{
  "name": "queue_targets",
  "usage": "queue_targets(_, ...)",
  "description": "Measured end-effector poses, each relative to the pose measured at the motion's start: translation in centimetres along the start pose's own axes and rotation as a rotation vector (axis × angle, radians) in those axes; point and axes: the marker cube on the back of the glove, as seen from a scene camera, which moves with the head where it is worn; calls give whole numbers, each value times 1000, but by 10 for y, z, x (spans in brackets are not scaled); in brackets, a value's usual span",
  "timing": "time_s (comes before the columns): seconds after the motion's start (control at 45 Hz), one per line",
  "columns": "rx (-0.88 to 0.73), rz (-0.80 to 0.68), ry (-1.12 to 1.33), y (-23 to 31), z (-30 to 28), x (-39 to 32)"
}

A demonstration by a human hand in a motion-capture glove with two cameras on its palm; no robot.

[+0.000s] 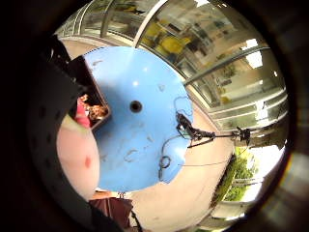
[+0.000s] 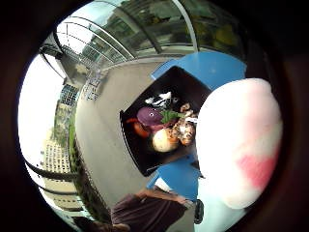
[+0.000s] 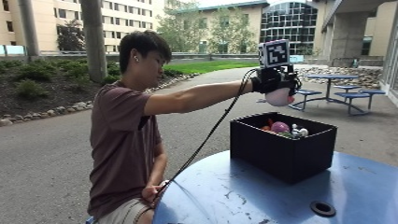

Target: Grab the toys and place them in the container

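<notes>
Holding a pale pink toy [image 3: 278,96] up above the black container [image 3: 283,144], the gloved right hand [image 3: 272,81] is seen at the end of an outstretched arm in the outside view. The toy sits against the palm with the fingers wrapped over its top, so it looks gripped, though how far the fingers close round its far side can't be made out from that angle.

The step in hand is judged to be the drop-in. It'd probably be done best if the hand were brought lower, closer to the container's open top, before the fingers are eased off. From this height a rounded toy could bounce off what's already inside. The middle of the opening should be aimed for, not the rim nearest the person.

Inside the container a pile of other toys [image 2: 161,126] is already lying: something purple, something orange, a cream ball, a black and white one. Exact identities can't be told.

The container stands on the blue counter [image 3: 273,196], towards its far side from the person. A round hole [image 3: 323,208] is seen in the counter, in front of the container and apart from it.

Hard bits: the held toy fills a big part of both palm views, so the space directly under it is hidden. Whether any toys are left on the counter behind the container can't be seen either.
</notes>
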Motion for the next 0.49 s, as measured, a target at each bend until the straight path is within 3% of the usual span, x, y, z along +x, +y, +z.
queue_targets(0.111,-14,-155,-2,-14,10,-51)
queue_targets(0.267,-40,-256,-6,-22,22,-115)
queue_targets(0.422,-340,-329,44,-22,50,-194)
queue_targets(0.489,-386,-346,58,-17,59,-197)
